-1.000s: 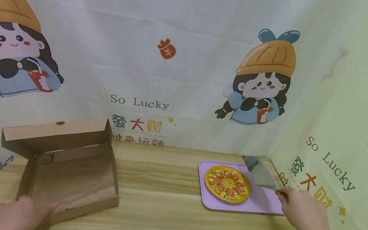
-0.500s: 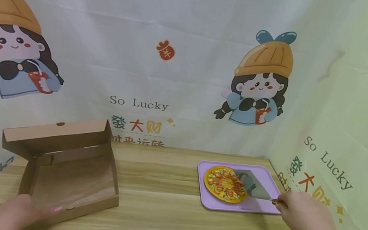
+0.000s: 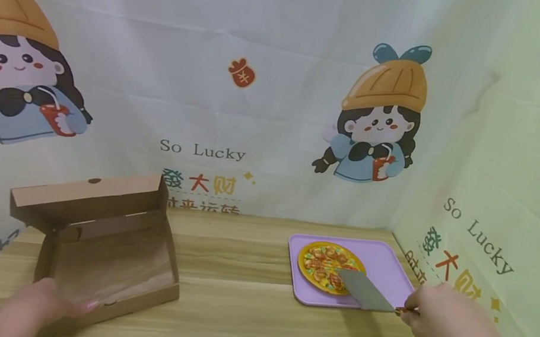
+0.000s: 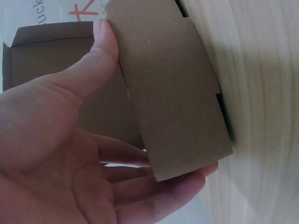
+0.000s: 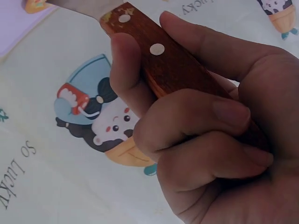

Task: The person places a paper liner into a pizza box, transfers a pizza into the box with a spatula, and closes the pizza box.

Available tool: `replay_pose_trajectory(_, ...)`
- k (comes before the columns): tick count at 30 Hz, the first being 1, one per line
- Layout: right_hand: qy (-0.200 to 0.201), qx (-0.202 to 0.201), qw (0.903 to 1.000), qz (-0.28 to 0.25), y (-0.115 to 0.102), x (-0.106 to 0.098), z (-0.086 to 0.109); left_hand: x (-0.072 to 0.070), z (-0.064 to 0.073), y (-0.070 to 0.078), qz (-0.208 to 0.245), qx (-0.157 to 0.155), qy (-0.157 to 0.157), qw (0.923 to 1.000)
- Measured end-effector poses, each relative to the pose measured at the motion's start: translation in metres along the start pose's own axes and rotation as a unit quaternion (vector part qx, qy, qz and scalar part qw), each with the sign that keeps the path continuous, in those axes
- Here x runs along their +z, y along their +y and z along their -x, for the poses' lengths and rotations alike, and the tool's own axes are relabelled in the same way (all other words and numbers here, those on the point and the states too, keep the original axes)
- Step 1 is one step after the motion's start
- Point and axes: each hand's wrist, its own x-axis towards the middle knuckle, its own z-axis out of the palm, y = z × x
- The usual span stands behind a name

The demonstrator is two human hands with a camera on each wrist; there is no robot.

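In the head view a brown cardboard pizza box (image 3: 146, 298) stands at the left with its lid raised. My left hand (image 3: 31, 304) grips its near left corner; the left wrist view shows the thumb along the wall's edge and fingers round the wall's end. My right hand (image 3: 448, 323) holds a spatula (image 3: 368, 293) by its riveted wooden handle (image 5: 175, 70), fingers curled round it. The flat metal blade points left, its tip overlapping the right side of a toy pizza (image 3: 323, 265) in the head view. The pizza lies on the left part of a purple tray (image 3: 385, 267).
A wooden table (image 3: 229, 306) stretches between box and tray. Printed cloth (image 3: 281, 104) hangs behind the table and along its sides, close to the tray's right end and the box's left side.
The spatula blade has swung from the tray's back right to the pizza's right side, nearer to me. The box and left hand have shifted slightly right. The pizza stays on the tray.
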Motion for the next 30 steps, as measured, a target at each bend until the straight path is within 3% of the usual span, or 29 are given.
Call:
replay_pose_trajectory(12, 0.003, -0.015, 0.9998, 0.015, -0.017, -0.002, 0.01, -0.001, 0.001, 0.001, -0.007, 0.005, 0.004, 1.0)
replay_pose_trajectory(17, 0.013, -0.023, 0.9994, 0.023, -0.019, -0.001, 0.012, -0.002, 0.0, -0.001, -0.01, 0.004, 0.003, 0.9999)
replay_pose_trajectory(30, -0.004, -0.02, 0.9991, 0.037, -0.021, 0.003, 0.009, -0.003, 0.003, 0.001, -0.012, 0.006, 0.005, 0.9999)
